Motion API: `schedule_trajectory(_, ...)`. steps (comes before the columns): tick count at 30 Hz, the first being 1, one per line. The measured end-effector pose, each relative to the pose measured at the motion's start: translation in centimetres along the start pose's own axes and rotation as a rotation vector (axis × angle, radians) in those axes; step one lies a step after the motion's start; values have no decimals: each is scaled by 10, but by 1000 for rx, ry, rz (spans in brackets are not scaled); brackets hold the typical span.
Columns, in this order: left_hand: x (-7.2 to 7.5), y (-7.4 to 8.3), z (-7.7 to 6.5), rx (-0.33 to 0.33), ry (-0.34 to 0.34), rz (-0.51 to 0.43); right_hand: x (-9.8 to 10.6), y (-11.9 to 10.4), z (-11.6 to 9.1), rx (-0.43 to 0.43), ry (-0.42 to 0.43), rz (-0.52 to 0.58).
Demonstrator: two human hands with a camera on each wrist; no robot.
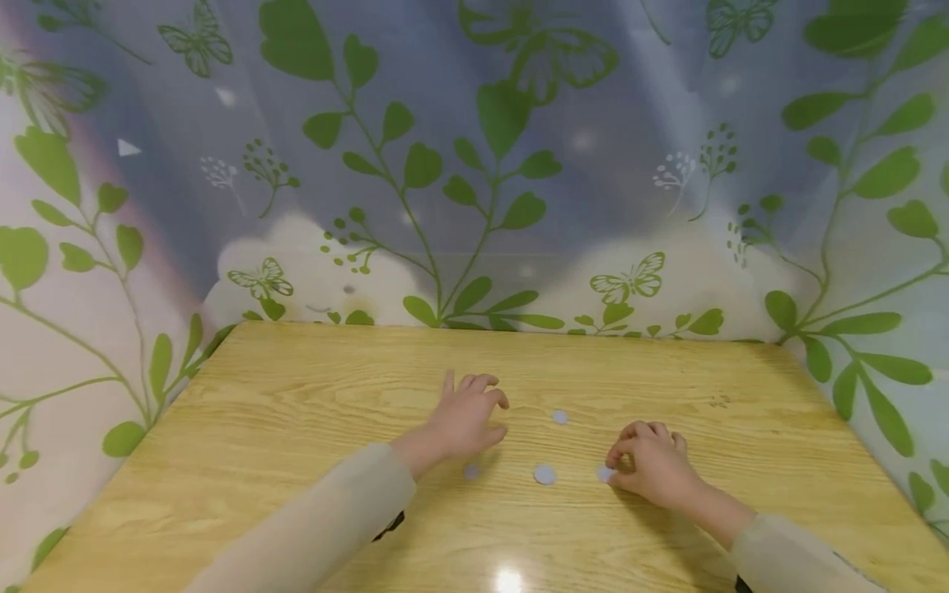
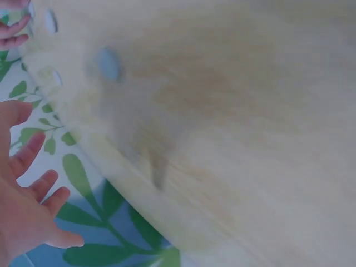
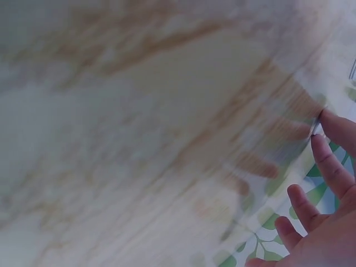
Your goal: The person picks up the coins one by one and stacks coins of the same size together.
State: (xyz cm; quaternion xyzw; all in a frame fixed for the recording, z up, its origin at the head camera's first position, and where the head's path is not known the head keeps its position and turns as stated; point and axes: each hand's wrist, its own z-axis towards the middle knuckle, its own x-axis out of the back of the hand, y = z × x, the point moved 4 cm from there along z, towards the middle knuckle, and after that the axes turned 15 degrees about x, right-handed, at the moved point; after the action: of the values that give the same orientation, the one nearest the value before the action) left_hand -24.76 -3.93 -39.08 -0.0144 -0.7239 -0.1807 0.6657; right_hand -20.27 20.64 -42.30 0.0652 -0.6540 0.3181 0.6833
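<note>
My right hand (image 1: 656,465) pinches a small pale round disc (image 1: 605,473) between thumb and index finger, low over the wooden table. In the right wrist view that disc (image 3: 316,123) shows edge-on at the fingertips, with the other fingers spread apart. My left hand (image 1: 465,420) hovers over the table with nothing in it, its fingers relaxed and apart. Nearest to it lies a second disc (image 1: 472,472), just below the wrist. A third disc (image 1: 544,474) lies flat between the two hands. Farther back lies another disc (image 1: 559,417).
The wood-grain table (image 1: 311,379) reaches back to a curtain (image 1: 578,206) printed with green leaves and butterflies, which also hangs along both sides. A bright light reflection (image 1: 508,580) shows at the table's near edge.
</note>
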Motion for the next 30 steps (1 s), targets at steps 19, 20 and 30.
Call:
schedule_trajectory(19,-30,57,66,54,-150,159,-1,2,1,4,-7,22)
schedule_trajectory(20,-32,60,66,44,-154,167,-1,3,1,10,-11,29)
schedule_trajectory(30,-45,75,73,31,-112,251,1,5,-2,36,-20,64)
